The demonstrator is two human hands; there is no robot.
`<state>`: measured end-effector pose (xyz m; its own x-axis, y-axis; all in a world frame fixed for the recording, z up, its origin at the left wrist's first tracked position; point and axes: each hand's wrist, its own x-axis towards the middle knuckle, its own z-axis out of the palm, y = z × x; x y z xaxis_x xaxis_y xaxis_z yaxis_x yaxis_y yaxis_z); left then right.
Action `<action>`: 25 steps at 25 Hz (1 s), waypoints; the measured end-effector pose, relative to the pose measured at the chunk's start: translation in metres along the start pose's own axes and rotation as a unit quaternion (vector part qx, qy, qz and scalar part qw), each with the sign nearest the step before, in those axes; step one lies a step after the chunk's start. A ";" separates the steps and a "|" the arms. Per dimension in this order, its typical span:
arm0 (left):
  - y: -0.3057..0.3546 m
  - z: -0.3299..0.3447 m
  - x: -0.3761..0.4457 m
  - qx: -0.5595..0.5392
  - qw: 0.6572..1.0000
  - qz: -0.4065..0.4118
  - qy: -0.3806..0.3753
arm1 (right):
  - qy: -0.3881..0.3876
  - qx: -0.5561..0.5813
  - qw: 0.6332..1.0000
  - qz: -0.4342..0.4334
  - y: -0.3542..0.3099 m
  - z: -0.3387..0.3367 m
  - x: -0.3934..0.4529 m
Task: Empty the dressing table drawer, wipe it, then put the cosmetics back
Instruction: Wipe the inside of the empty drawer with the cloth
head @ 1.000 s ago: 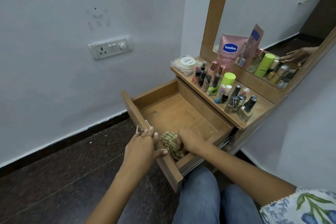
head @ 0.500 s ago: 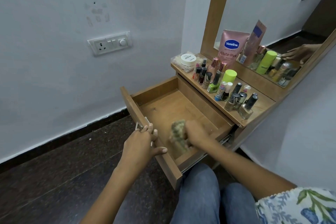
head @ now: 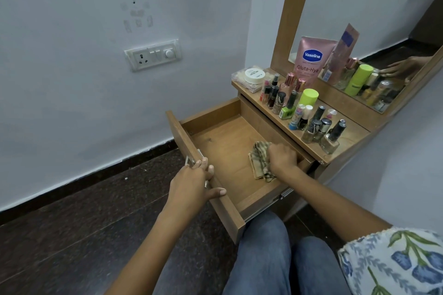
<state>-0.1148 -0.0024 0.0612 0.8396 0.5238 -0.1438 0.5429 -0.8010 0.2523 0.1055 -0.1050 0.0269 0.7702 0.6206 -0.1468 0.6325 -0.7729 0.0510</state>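
Note:
The wooden drawer (head: 223, 141) is pulled out and holds only a checked cloth (head: 260, 159). My right hand (head: 281, 157) grips the cloth and presses it on the drawer floor near the right back side. My left hand (head: 191, 183) grips the drawer's front panel by its metal handle (head: 190, 159), thumb over the inner edge. On the dressing table top (head: 354, 134) stand the cosmetics: several nail polish bottles (head: 311, 129), a green-capped bottle (head: 309, 99), a pink Vaseline tube (head: 311, 58) and a white jar (head: 254, 75).
A mirror (head: 374, 19) in a wooden frame stands behind the cosmetics. A white wall with a switch plate (head: 153, 55) is to the left. The floor (head: 72, 211) is dark stone. My knees in jeans (head: 275, 258) sit below the drawer's front corner.
My right hand has swept the cloth from the drawer's near front corner toward the back right side. My left hand has kept its hold on the drawer front.

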 end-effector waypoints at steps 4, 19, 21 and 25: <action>-0.001 -0.002 0.002 0.016 1.000 0.005 0.002 | -0.007 0.024 0.997 -0.071 -0.039 0.012 -0.021; 0.004 -0.003 -0.003 0.008 1.000 -0.002 0.023 | 0.014 -0.054 0.998 0.000 -0.034 0.012 -0.005; 0.002 -0.002 -0.001 0.014 1.000 -0.001 0.021 | -0.056 -0.072 0.996 -0.003 -0.047 0.023 -0.017; 0.002 -0.003 0.002 0.041 0.999 -0.004 0.017 | -0.163 -0.015 0.985 -0.050 -0.071 0.029 -0.023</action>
<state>-0.1115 -0.0022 0.0646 0.8344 0.5396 -0.1124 0.5512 -0.8163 0.1724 0.0408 -0.0681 -0.0016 0.6392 0.6144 -0.4625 0.7103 -0.7022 0.0488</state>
